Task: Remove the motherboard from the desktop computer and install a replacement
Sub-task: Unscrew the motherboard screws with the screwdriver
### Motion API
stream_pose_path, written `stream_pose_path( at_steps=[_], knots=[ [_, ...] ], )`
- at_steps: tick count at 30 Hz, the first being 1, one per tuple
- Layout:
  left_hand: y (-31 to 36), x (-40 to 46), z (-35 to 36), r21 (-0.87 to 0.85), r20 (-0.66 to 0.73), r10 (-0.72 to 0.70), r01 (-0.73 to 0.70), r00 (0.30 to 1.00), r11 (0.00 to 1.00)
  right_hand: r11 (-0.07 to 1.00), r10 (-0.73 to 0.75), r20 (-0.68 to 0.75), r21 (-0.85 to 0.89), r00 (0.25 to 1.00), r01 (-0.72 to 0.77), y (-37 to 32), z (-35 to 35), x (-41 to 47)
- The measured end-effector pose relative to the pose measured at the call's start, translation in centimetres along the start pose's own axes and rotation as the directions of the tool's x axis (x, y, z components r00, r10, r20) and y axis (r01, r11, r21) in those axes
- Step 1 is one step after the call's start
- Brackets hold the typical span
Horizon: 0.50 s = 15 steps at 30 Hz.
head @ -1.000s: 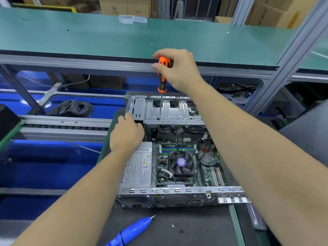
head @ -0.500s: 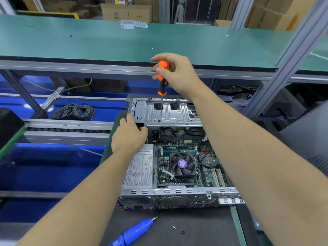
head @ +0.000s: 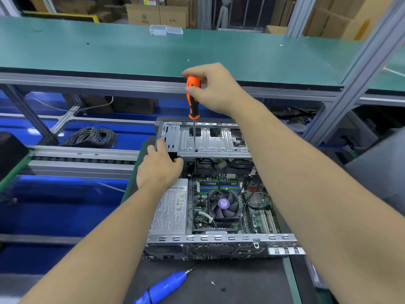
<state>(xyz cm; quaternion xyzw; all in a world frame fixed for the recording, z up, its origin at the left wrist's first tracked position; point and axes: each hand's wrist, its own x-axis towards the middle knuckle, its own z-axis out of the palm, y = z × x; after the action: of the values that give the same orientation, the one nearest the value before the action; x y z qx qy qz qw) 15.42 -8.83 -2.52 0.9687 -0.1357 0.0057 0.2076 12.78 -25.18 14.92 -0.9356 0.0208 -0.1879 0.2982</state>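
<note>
- Blue electric screwdriver (head: 163, 287) lying on the dark mat (head: 241, 286), nearest the viewer.
- Open desktop computer (head: 219, 244) on the mat; motherboard (head: 258, 207) inside, beside the power supply (head: 169, 210).
- Left hand (head: 158, 166), fingers curled over the drive cage (head: 210, 141) corner.
- Right hand (head: 215, 88), fingers clamped on the orange screwdriver (head: 192, 95), upright, shaft through a cage hole.

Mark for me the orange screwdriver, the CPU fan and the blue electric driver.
orange screwdriver (head: 192, 95): head view, on the handle's middle.
CPU fan (head: 223, 204): head view, on the purple hub label.
blue electric driver (head: 163, 287): head view, on the blue body.
</note>
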Motion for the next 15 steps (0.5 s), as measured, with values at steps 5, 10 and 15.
stream_pose_path(
  at_steps=[5,10,15],
  knots=[
    [-0.1,0.0,0.1,0.002,-0.004,0.003,-0.003,1.0,1.0,0.924,0.014,-0.074,-0.381,0.997,-0.041,-1.3,0.3,0.5],
    [0.0,0.0,0.0,-0.005,-0.006,0.005,-0.005,1.0,1.0,0.969,0.066,0.181,-0.247,0.981,-0.02,-1.7,-1.1,0.8],
    [0.0,-0.1,-0.1,-0.008,0.005,-0.002,0.002,1.0,1.0,0.875,0.079,0.143,-0.484,0.987,0.0,-2.2,0.7,0.3]
  ],
)
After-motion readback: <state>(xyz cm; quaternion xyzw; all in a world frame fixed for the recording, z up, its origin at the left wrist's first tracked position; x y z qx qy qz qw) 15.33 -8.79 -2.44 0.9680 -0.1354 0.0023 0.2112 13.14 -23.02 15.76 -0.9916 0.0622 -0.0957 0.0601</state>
